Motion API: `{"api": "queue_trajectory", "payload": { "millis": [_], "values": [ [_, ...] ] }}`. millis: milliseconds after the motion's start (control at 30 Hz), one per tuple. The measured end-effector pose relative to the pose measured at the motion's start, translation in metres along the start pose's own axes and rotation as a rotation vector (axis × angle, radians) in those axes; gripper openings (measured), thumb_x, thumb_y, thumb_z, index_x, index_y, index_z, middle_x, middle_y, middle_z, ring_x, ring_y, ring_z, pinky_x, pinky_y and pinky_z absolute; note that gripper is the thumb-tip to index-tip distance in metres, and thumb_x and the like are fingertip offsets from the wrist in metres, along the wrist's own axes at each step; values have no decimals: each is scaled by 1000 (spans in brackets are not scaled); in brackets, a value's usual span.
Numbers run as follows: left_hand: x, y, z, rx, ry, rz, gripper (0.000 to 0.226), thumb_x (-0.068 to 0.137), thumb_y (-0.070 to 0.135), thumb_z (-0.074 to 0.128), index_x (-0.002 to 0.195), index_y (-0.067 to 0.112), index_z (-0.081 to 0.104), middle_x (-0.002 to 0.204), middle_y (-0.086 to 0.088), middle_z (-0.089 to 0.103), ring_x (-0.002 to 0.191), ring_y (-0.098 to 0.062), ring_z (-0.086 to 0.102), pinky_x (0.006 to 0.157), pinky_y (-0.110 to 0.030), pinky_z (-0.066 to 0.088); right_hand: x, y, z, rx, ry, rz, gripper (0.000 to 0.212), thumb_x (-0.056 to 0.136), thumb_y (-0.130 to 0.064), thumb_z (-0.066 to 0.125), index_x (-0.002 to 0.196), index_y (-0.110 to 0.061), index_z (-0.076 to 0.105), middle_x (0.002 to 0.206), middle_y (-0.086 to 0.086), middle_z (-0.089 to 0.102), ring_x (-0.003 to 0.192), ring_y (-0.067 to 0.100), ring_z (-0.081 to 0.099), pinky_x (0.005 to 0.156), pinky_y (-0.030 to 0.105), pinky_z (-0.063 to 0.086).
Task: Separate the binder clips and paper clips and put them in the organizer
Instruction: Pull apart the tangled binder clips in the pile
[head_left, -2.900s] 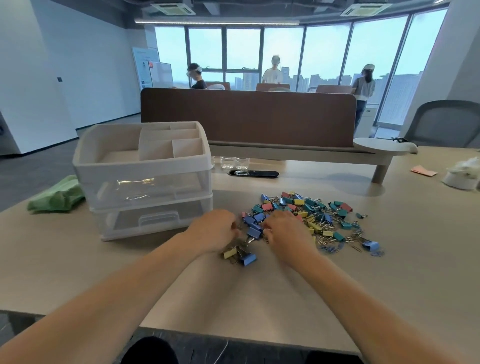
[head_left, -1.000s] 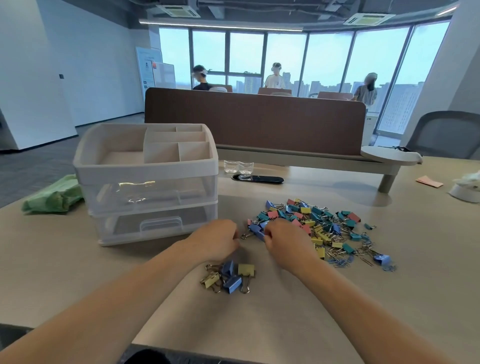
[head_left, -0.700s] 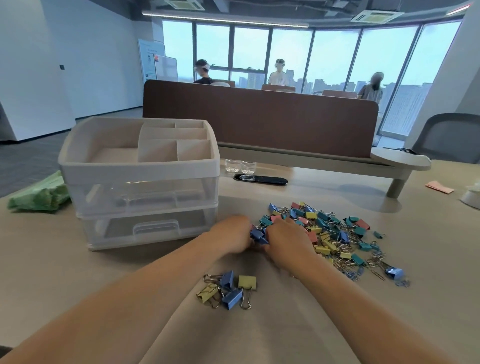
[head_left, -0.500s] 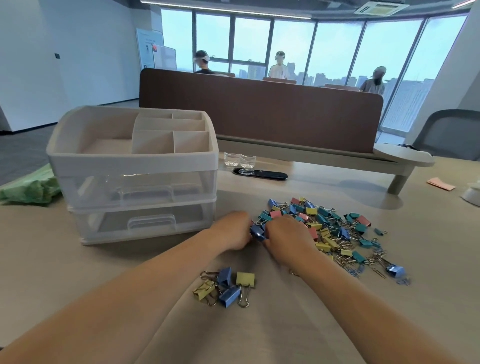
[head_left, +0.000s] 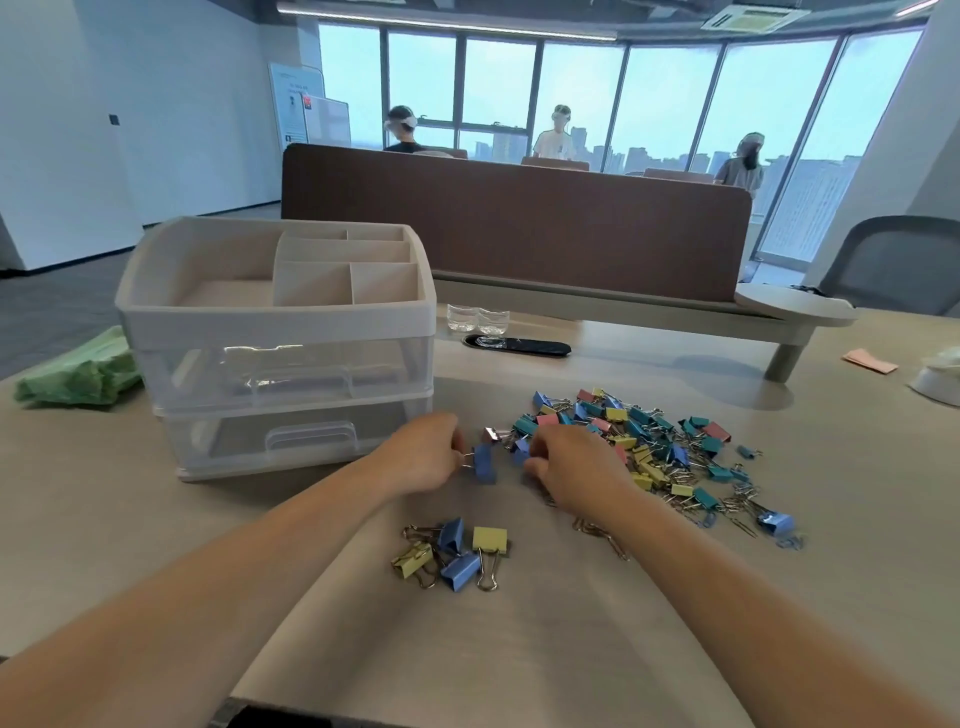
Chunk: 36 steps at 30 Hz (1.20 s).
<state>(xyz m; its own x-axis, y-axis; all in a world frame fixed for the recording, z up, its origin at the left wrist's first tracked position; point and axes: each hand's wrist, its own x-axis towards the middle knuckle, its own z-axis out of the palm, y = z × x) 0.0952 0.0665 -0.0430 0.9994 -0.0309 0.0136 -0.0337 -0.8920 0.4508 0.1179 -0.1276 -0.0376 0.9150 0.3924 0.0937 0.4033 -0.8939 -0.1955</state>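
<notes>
Obstacles: organizer (head_left: 275, 332) beyond your left hand (head_left: 426, 457); clip pile (head_left: 654, 441) under and beyond your right hand (head_left: 571, 467); held blue binder clip (head_left: 484, 464) between them; sorted clips (head_left: 457, 553) between your forearms. Free: table (head_left: 104, 519) outside either forearm.

- Bright daylight floods in from the tall glass windows (head_left: 670, 104) at the back, which are washed out to a pale blue haze.
- A long ceiling strip light (head_left: 447, 23) adds a thin glow.
- The pale beige counter (head_left: 519, 649) is evenly lit, with soft shadows falling toward the camera.
- Glare streaks the clear plastic drawer organizer (head_left: 275, 364).
- Straight lines bow at the edges; the heap of coloured clips (head_left: 644, 441) looks slightly soft.
</notes>
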Motion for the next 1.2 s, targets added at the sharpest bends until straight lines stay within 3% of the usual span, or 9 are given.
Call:
{"api": "queue_trajectory", "payload": {
  "millis": [200,333,500,733,833,967,1200],
  "values": [
    [-15,-10,-6,29,-13,-8,19,96,7,47,97,18,63,107,-3,63,94,-16,56,76,-23,39,-8,-1,-13,239,-17,28,12,96,-29,61,103,-19,63,97,-3,63,88,14,57,78,30,48],
    [-24,-13,-6,88,-34,-1,28,94,2,46,103,17,69,112,-2,65,99,-17,59,76,-23,42,-22,-17,-12,212,-67,-60,17,94,-28,63,108,-18,63,100,-5,61,89,10,56,76,23,43],
    [-36,-18,-2,162,-38,13,29,95,3,49,100,22,70,113,2,64,99,-14,60,77,-21,42,-43,-26,2,85,-142,-123,15,95,-25,61,108,-18,65,104,-3,64,91,13,57,78,25,45],
    [-38,-6,-2,148,-25,51,26,92,7,50,94,19,73,107,1,68,89,-12,58,75,-22,41,-50,-35,8,127,-176,-180,31,95,-4,48,116,-19,66,116,-3,66,103,12,60,91,26,49],
    [-29,3,0,146,52,79,23,94,11,49,105,13,69,112,-3,65,96,-18,59,82,-30,48,-40,-25,6,117,-51,-129,26,97,-9,47,115,-18,65,113,-3,64,102,13,61,91,26,50],
    [-2,12,7,145,76,105,23,96,17,49,116,12,61,116,-6,62,102,-22,58,86,-33,48,-13,-4,2,-66,97,-53,19,97,-16,48,103,-15,66,102,3,60,93,23,62,77,36,54],
    [44,27,20,225,17,96,26,90,13,56,113,3,61,115,-18,59,101,-31,60,84,-39,51,29,7,15,-196,24,-16,36,92,-37,58,116,-11,64,131,12,49,114,30,52,85,49,54]
  ]
}}
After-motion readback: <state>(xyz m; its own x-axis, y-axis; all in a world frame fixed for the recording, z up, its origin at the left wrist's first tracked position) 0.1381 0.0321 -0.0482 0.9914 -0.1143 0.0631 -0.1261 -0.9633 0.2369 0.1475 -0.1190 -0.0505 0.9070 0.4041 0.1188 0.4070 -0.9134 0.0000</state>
